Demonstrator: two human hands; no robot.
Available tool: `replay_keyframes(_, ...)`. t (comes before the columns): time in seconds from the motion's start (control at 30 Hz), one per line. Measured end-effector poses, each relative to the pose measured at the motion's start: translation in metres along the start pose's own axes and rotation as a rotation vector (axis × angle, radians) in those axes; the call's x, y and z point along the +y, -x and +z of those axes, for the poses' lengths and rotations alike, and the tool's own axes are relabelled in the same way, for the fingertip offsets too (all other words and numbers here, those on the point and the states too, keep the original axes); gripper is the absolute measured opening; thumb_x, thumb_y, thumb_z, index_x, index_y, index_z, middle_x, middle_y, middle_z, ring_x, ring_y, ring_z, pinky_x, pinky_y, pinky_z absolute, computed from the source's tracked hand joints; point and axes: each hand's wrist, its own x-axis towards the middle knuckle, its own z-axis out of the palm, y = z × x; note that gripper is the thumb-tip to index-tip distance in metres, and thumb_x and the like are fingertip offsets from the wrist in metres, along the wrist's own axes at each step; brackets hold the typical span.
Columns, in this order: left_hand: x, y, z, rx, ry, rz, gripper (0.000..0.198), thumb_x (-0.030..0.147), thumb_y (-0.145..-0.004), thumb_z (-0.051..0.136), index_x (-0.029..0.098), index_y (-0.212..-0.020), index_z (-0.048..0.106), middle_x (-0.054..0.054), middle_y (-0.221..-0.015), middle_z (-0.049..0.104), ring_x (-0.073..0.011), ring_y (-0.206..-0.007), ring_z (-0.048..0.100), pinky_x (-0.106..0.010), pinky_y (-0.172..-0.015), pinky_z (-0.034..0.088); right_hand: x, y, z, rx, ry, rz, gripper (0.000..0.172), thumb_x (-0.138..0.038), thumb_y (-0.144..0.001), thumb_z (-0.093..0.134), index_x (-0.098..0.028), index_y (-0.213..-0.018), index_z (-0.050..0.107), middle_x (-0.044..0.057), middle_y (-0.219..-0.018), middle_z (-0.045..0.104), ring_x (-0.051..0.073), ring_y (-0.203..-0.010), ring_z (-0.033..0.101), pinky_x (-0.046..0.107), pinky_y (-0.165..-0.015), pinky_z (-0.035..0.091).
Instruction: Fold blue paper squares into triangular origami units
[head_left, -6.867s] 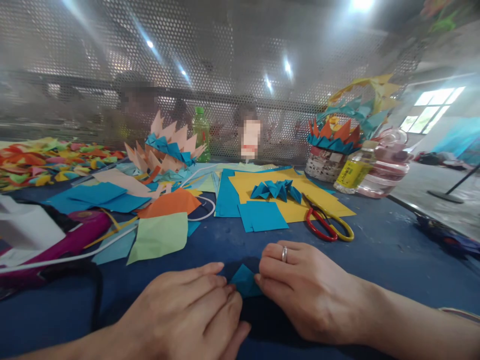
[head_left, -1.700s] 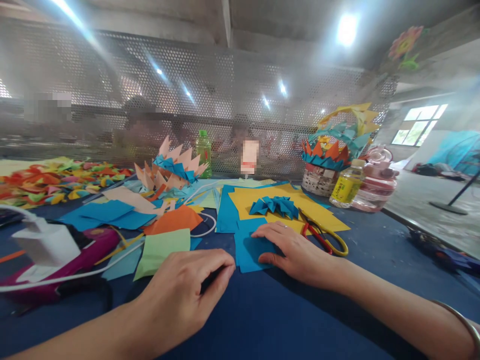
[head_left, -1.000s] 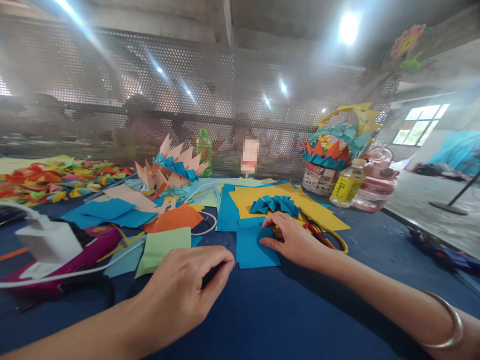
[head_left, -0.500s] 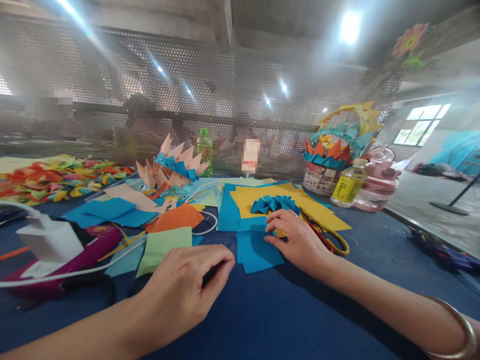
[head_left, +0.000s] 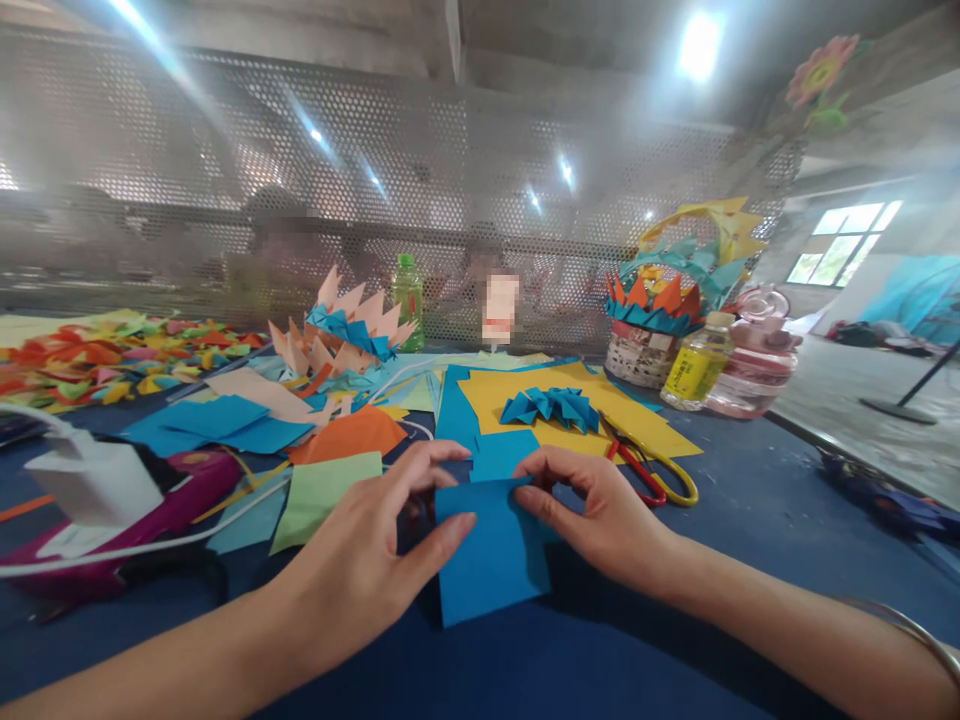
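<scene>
On a dark blue table, yellow sheets lie beyond the grip. The right hand pinches a blue paper square by its far right corner; the left hand's thumb overlaps its left edge, grip unclear. Scissors lie just beyond.

Bare blue tabletop leaves passage along near edge, between left forearm and right forearm. Second open stretch right of scissors. Middle blocked: blue sheet spans gap between left hand and right hand. Scissors lie just beyond right hand; folded blue strip stands raised on flat yellow paper. Far right, yellow-labelled bottle and pink bottle stand close together. Perforated panel closes far side. Left: white charger rises from purple power strip, white cable crossing.
</scene>
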Motion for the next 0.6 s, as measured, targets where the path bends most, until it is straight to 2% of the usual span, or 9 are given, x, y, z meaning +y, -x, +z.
replay_keyframes(0.07, 0.000, -0.001, 0.002, -0.105, 0.020, -0.058, 0.034, 0.046, -0.093, 0.055, 0.026, -0.121, 0.057, 0.002, -0.078, 0.066, -0.0150, -0.062, 0.057, -0.026, -0.062, 0.046, -0.002, 0.003, 0.000, -0.023, -0.028, 0.005, 0.019, -0.033, -0.096, 0.055, -0.018, -0.101, 0.064, -0.001, -0.074, 0.058, 0.012, -0.068, 0.052, 0.025, -0.064, 0.043)
replay_keyframes(0.17, -0.001, -0.005, 0.001, -0.131, 0.142, -0.192, 0.036, 0.048, -0.089, 0.056, 0.023, -0.114, 0.061, 0.005, -0.064, 0.057, -0.0149, -0.058, 0.052, -0.025, -0.055, 0.041, -0.002, 0.007, -0.003, -0.047, -0.004, -0.042, 0.030, -0.030, -0.103, 0.041, -0.024, -0.129, 0.053, -0.002, -0.072, 0.056, 0.013, -0.065, 0.053, 0.024, -0.060, 0.043)
replay_keyframes(0.23, -0.002, -0.009, -0.001, -0.136, 0.269, -0.272, 0.041, 0.050, -0.084, 0.060, 0.021, -0.113, 0.060, 0.006, -0.062, 0.053, -0.0143, -0.057, 0.051, -0.024, -0.054, 0.040, -0.002, 0.010, -0.005, -0.076, 0.067, -0.136, 0.037, -0.020, -0.100, 0.041, -0.026, -0.136, 0.047, 0.002, -0.089, 0.063, 0.016, -0.082, 0.061, 0.027, -0.071, 0.050)
replay_keyframes(0.3, -0.002, -0.012, -0.003, -0.183, 0.393, -0.331, 0.045, 0.050, -0.080, 0.062, 0.019, -0.112, 0.059, 0.006, -0.061, 0.052, -0.0139, -0.057, 0.051, -0.024, -0.055, 0.040, 0.000, 0.011, -0.005, -0.114, 0.162, -0.252, 0.045, -0.009, -0.092, 0.047, -0.027, -0.133, 0.050, 0.007, -0.116, 0.063, 0.019, -0.108, 0.061, 0.032, -0.090, 0.051)
replay_keyframes(0.37, -0.002, -0.014, -0.004, -0.244, 0.485, -0.365, 0.048, 0.051, -0.077, 0.064, 0.017, -0.112, 0.059, 0.005, -0.063, 0.055, -0.0144, -0.059, 0.053, -0.024, -0.057, 0.041, 0.001, 0.011, -0.004, -0.117, 0.215, -0.331, 0.046, -0.005, -0.086, 0.053, -0.026, -0.126, 0.056, 0.010, -0.129, 0.057, 0.022, -0.126, 0.053, 0.036, -0.103, 0.046)
replay_keyframes(0.43, -0.001, -0.015, -0.004, -0.270, 0.526, -0.374, 0.047, 0.050, -0.077, 0.065, 0.017, -0.110, 0.060, 0.004, -0.065, 0.057, -0.0146, -0.061, 0.054, -0.025, -0.059, 0.043, 0.002, 0.010, -0.003, -0.096, 0.205, -0.346, 0.036, -0.009, -0.085, 0.062, -0.024, -0.117, 0.062, 0.011, -0.130, 0.055, 0.022, -0.127, 0.052, 0.035, -0.105, 0.045)
replay_keyframes(0.5, 0.000, -0.014, -0.004, -0.269, 0.505, -0.352, 0.043, 0.048, -0.079, 0.065, 0.017, -0.108, 0.061, 0.005, -0.065, 0.057, -0.0140, -0.061, 0.053, -0.025, -0.058, 0.041, 0.002, 0.009, -0.002, -0.078, 0.152, -0.319, 0.022, -0.016, -0.085, 0.069, -0.023, -0.105, 0.068, 0.010, -0.128, 0.055, 0.021, -0.121, 0.057, 0.033, -0.102, 0.046)
replay_keyframes(0.6, 0.001, -0.011, -0.004, -0.279, 0.410, -0.273, 0.030, 0.043, -0.086, 0.060, 0.019, -0.103, 0.064, 0.004, -0.068, 0.060, -0.0123, -0.059, 0.051, -0.023, -0.056, 0.039, 0.000, 0.007, -0.001, -0.079, 0.022, -0.207, 0.005, -0.025, -0.085, 0.074, -0.022, -0.086, 0.071, 0.008, -0.124, 0.061, 0.021, -0.117, 0.059, 0.033, -0.101, 0.044)
